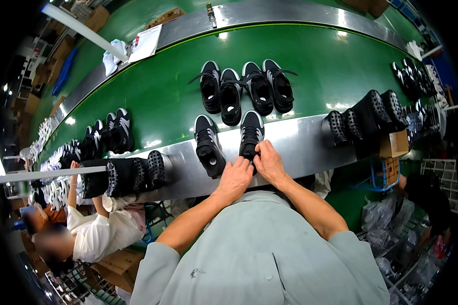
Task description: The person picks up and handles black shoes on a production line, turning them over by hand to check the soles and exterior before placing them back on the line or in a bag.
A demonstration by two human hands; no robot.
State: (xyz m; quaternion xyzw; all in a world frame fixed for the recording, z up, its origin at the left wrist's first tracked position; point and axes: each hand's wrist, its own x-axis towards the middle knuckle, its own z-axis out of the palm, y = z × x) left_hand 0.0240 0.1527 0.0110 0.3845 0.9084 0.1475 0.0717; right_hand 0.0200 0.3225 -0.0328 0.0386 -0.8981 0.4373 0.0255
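Left hand: at the near end of the black shoe, fingers curled and narrow, close to the right hand's; I cannot tell whether they grip or only touch.
Right hand: fingers bent and narrow at the right side of the shoe's collar; what they pinch, if anything, is hidden.
Black shoe: upright on the desk's near metal strip, heel near, toe far; black upper with dark laces, pale grey rim around the toe and grey along the sides; collar partly covered by the hands.
Second shoe: just left of it, apart, of the same look, toe far, a pale round spot inside.
Desk: shiny metal strip along the near edge, green surface beyond.
Studded black footwear: groups on the left and right.
Four shoes: farther off on the green, side by side, black and grey, dark straps sticking out sideways.
White papers: on the far metal rail, left.
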